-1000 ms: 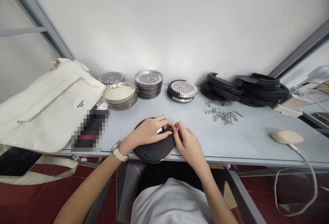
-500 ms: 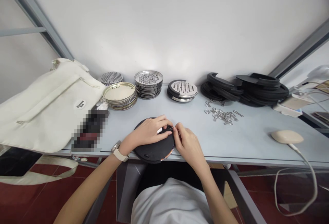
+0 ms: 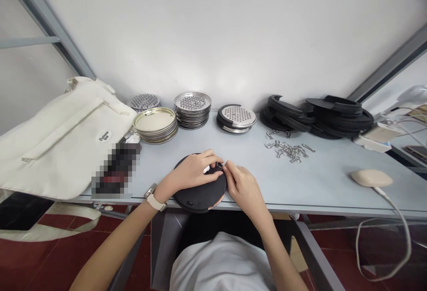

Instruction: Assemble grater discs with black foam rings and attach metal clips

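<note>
A black round disc holder (image 3: 196, 196) lies at the table's front edge, with a shiny rim showing along its lower right side. My left hand (image 3: 193, 168) rests across its top and holds it, thumb and forefinger on either side of a small metal clip (image 3: 219, 165). Something small and white (image 3: 207, 169) shows between the left fingers. At the disc's upper right edge, my right hand (image 3: 240, 183) pinches the clip with thumb and forefinger. The fingertips partly hide the clip.
Behind stand gold lids (image 3: 155, 124), metal grater discs (image 3: 192, 109) and a grater in a black holder (image 3: 237, 117). Black holders (image 3: 336, 117) are piled at right, near loose metal clips (image 3: 290, 151). A white bag (image 3: 66, 144) is left; a cream corded device (image 3: 372, 177) sits right.
My right fingertips have shifted very slightly left at the clip, and more of its loop shows. My left hand and the disc holder stay almost in place.
</note>
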Demonstrator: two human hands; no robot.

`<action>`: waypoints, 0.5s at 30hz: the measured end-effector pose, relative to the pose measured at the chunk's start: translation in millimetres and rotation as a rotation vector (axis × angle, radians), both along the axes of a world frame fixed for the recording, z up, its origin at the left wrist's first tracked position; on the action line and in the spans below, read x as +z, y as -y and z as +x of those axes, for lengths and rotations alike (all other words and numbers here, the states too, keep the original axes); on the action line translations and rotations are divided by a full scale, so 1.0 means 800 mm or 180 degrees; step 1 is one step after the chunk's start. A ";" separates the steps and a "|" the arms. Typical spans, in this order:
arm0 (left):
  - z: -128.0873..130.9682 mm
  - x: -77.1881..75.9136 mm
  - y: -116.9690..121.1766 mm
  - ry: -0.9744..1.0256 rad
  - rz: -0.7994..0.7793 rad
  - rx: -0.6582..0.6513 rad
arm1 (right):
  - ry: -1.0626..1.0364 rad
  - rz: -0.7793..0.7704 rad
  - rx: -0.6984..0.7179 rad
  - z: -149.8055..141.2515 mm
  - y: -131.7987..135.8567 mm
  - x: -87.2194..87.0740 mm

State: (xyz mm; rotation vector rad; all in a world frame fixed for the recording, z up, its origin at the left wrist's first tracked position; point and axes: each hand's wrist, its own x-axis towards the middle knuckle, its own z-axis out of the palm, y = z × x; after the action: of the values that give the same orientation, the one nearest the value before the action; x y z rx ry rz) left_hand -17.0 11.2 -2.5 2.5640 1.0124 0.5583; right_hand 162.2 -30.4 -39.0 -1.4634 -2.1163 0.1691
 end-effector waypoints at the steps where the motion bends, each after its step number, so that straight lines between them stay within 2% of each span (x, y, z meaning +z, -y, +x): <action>1: 0.000 0.000 0.000 -0.0011 0.0002 0.0001 | -0.0002 -0.0001 0.0004 0.000 0.000 0.000; 15: -0.001 0.000 0.000 -0.0016 -0.0018 0.0007 | 0.0018 -0.0073 -0.0039 -0.001 0.000 -0.001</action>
State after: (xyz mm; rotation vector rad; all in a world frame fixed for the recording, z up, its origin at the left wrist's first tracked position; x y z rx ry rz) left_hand -17.5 11.6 -2.5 2.5610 1.0171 0.5491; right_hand 161.7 -30.7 -39.9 -1.4915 -2.1159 0.1856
